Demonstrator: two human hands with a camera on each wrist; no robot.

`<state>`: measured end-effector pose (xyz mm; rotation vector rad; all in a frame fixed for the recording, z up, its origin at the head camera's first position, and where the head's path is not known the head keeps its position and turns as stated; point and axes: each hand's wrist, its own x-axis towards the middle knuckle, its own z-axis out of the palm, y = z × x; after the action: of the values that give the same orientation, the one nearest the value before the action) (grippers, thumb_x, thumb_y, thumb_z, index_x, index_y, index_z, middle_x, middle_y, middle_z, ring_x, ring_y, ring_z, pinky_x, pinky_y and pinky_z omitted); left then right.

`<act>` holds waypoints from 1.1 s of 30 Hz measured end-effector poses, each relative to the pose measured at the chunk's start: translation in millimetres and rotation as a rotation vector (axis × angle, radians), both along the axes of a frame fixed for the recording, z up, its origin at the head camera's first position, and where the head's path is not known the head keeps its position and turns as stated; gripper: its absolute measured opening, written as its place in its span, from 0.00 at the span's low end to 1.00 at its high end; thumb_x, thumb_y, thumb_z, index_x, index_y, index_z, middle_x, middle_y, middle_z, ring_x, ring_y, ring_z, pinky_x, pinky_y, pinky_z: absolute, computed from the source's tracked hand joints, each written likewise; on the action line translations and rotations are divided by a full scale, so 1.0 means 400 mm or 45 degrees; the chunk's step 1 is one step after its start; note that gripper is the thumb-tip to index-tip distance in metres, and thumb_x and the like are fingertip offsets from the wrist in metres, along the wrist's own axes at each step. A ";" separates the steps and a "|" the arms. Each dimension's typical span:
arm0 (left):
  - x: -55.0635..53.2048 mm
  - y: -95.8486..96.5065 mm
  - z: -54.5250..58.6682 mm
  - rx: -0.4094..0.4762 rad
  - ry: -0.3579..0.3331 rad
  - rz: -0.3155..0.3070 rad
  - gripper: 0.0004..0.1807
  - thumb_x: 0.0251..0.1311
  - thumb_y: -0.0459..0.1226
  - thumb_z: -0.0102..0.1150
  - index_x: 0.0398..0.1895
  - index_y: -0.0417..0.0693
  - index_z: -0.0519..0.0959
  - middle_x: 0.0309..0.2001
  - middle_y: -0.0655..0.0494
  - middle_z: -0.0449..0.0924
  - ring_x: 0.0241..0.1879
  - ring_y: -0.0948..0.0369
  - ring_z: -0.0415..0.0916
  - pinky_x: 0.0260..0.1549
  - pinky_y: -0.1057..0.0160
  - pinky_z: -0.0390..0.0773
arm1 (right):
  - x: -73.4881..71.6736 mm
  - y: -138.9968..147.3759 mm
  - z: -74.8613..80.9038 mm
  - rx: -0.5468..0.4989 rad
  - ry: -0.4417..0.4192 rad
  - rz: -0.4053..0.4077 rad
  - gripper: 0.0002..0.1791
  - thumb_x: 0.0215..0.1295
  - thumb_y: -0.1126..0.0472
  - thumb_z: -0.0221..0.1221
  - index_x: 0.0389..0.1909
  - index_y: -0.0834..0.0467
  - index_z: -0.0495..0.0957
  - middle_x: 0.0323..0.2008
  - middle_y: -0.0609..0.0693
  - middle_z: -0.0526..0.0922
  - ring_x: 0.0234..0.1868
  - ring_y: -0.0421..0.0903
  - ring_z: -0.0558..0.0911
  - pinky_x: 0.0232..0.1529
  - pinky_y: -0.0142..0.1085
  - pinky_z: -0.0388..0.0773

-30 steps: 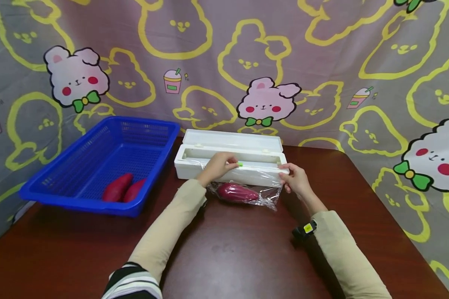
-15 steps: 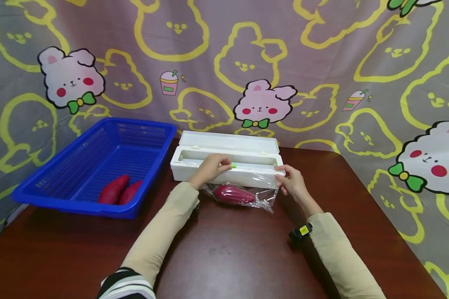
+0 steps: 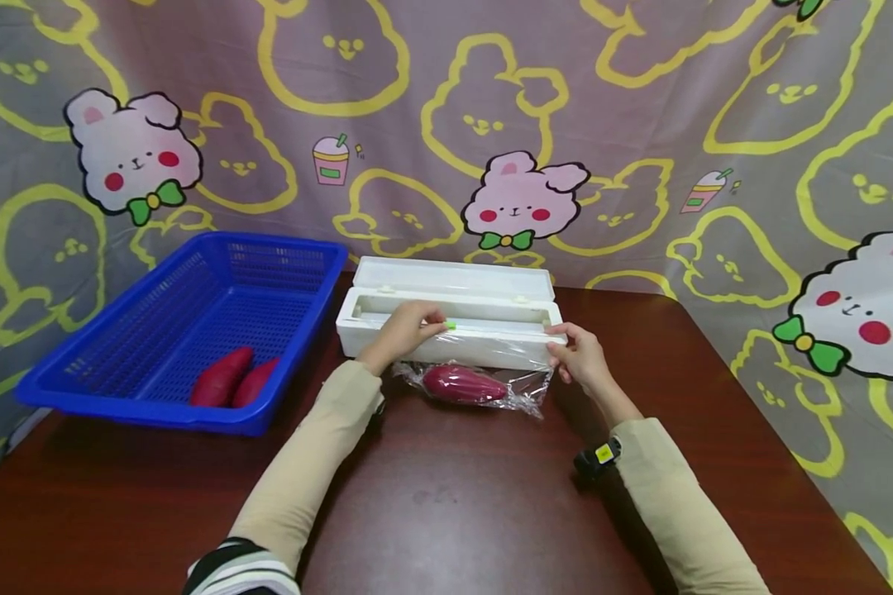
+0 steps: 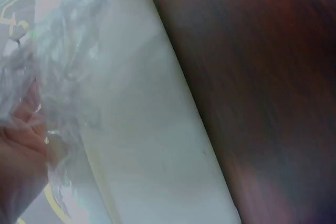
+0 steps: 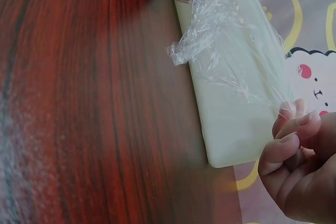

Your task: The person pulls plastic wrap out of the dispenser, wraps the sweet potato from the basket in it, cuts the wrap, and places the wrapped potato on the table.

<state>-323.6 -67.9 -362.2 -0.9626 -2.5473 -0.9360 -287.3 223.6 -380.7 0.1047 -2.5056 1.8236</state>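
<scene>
Head view: a long white rectangular box (image 3: 357, 341) stands on a glossy reddish-brown wooden table (image 3: 432, 496), its flat white lid (image 3: 446, 279) swung open at the back. Directly in front of the box lies a plump, tapered, red-purple vegetable (image 3: 461, 383), enclosed in crinkled clear plastic film (image 3: 530, 395) that runs up over the front wall of the box. The left hand (image 3: 408, 332) is at the front edge of the opening, thumb and forefinger brought narrowly together on a small bright-green tab (image 3: 451, 326). The right hand (image 3: 586, 361) is at the box's right end; the right wrist view shows its thumb and fingertips pinching the edge of the film, which is stretched in folds towards the vegetable. In the left wrist view the left hand is partly veiled by film, and its grip cannot be made out there. To the left of the box, a blue perforated plastic basket (image 3: 119, 416) contains two similar red vegetables (image 3: 222, 378), side by side in its near right corner. Behind the table hangs a greyish-pink cloth (image 3: 603, 91) printed with cartoon rabbits and yellow outlines.
</scene>
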 end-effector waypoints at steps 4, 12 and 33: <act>-0.003 -0.041 -0.001 0.029 0.018 0.025 0.05 0.52 0.33 0.60 0.26 0.38 0.78 0.27 0.49 0.79 0.31 0.55 0.75 0.37 0.59 0.72 | 0.000 0.007 0.004 -0.001 0.005 0.010 0.15 0.61 0.73 0.51 0.49 0.70 0.67 0.11 0.52 0.71 0.06 0.38 0.65 0.07 0.27 0.62; 0.003 -0.131 0.005 0.026 0.008 0.166 0.06 0.51 0.32 0.61 0.28 0.35 0.79 0.30 0.44 0.80 0.35 0.50 0.75 0.40 0.55 0.70 | 0.001 0.014 0.012 0.013 0.011 -0.002 0.15 0.61 0.73 0.51 0.49 0.70 0.67 0.11 0.52 0.71 0.06 0.37 0.64 0.07 0.27 0.62; 0.048 -0.124 -0.010 0.018 0.024 0.642 0.15 0.47 0.50 0.63 0.25 0.47 0.80 0.33 0.54 0.80 0.37 0.54 0.73 0.45 0.43 0.54 | -0.001 0.005 0.001 0.001 0.021 0.019 0.14 0.61 0.72 0.51 0.48 0.70 0.67 0.11 0.53 0.71 0.06 0.36 0.64 0.07 0.27 0.61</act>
<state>-304.2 -117.6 -366.2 -0.2886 -2.5712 -0.7826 -287.6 225.4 -380.3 0.1383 -2.5017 1.8194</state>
